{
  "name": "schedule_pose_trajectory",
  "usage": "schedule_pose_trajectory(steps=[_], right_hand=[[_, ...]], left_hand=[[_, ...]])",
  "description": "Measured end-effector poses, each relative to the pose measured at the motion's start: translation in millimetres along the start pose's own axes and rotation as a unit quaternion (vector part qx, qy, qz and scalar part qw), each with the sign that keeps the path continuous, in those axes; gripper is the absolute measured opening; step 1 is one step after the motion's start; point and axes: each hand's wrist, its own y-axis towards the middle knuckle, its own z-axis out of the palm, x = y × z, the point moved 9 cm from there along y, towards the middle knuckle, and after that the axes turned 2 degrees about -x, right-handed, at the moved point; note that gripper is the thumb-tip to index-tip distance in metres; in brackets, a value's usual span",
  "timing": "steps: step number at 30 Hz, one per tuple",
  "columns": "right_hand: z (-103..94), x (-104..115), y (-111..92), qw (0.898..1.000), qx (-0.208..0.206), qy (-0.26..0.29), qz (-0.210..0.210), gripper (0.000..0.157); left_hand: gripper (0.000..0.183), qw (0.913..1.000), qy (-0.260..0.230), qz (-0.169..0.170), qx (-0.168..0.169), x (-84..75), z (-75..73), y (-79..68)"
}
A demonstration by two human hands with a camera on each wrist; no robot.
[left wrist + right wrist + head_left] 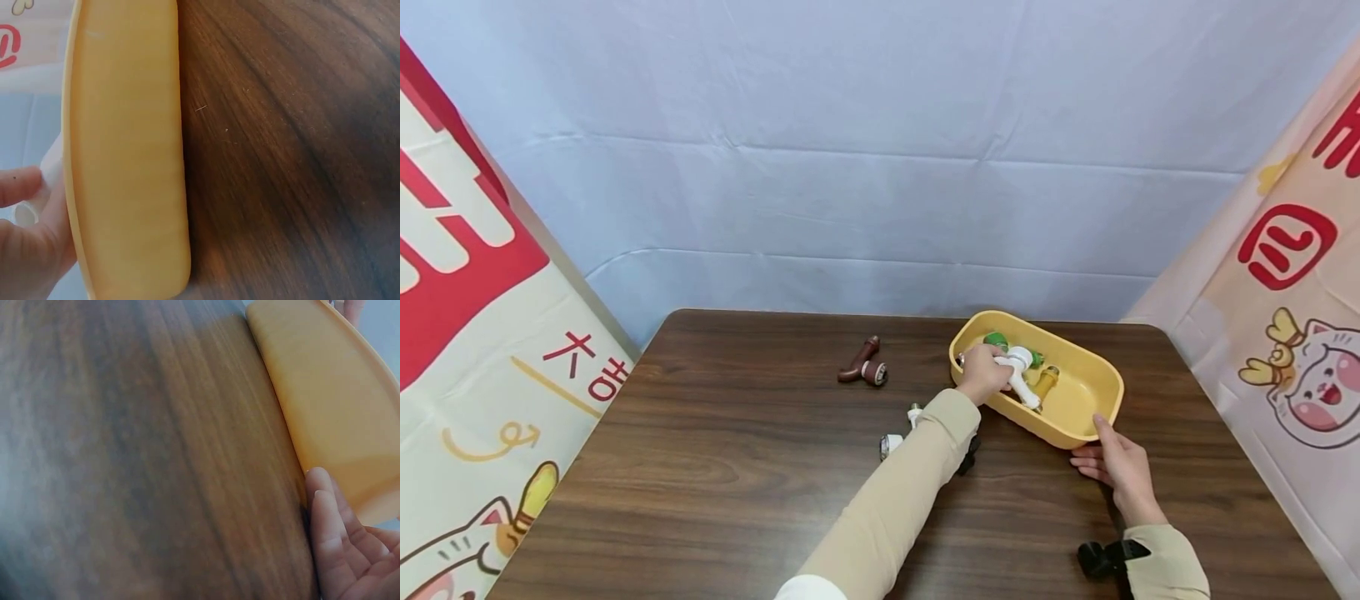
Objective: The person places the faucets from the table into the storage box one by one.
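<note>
My left hand [983, 373] reaches over the near left rim of a yellow plastic bin [1093, 398] and grips a white plastic faucet [1022, 390] inside it. A green faucet [996, 339] and a yellow faucet [1047, 381] lie in the bin around it, partly hidden. At the bin's near right corner, my right hand [1122, 468] holds the wall, thumb at the rim and fingers against the outside. The left wrist view shows the left fingers over the rim, touching the white faucet.
A brown faucet [862, 364] lies on the dark wood table [737, 433], left of the bin. White fittings [891, 444] and a black piece [970, 454] are partly covered by my left forearm. A pale cloth [880, 208] hangs behind.
</note>
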Motion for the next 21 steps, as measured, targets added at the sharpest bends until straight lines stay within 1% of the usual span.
schedule_pose_trajectory(steps=[3, 6, 9, 11, 14, 16, 18, 21], right_hand=[[0.1, -1, 0, 1.0, -0.001, 0.001, 0.001, 0.076], [0.3, -1, -1, 1.0, -0.002, 0.002, 0.001, 0.076], [0.5, -2, -1, 1.0, -0.003, 0.001, 0.001, 0.075], [0.7, -2, -1, 1.0, -0.003, -0.001, 0.001, 0.075], [1.2, -1, 0, 1.0, -0.002, -0.003, -0.001, 0.074], [1.4, 0, 0, 1.0, 0.0, -0.005, -0.002, 0.074], [1.3, 0, 1, 1.0, 0.001, -0.006, -0.003, 0.074], [1.0, 0, 1, 1.0, 0.003, -0.006, -0.003, 0.076]], left_hand=[[0.025, 0.9998, 0.007, 0.002, 0.016, -0.6, 2.2, -0.6], [0.031, 0.9992, 0.007, -0.002, 0.04, 0.1, 5.2, -1.7], [0.034, 0.9985, 0.01, 0.003, 0.054, 0.3, 5.8, -3.0], [0.035, 0.998, 0.014, 0.017, 0.059, -1.2, 4.8, -4.0], [0.035, 0.9968, 0.021, 0.052, 0.057, -6.1, 1.1, -5.7], [0.033, 0.9957, 0.017, 0.072, 0.057, -9.2, -1.5, -6.9], [0.032, 0.995, 0.007, 0.081, 0.059, -11.0, -3.5, -8.4], [0.03, 0.9946, -0.019, 0.077, 0.068, -12.2, -5.6, -10.4]])
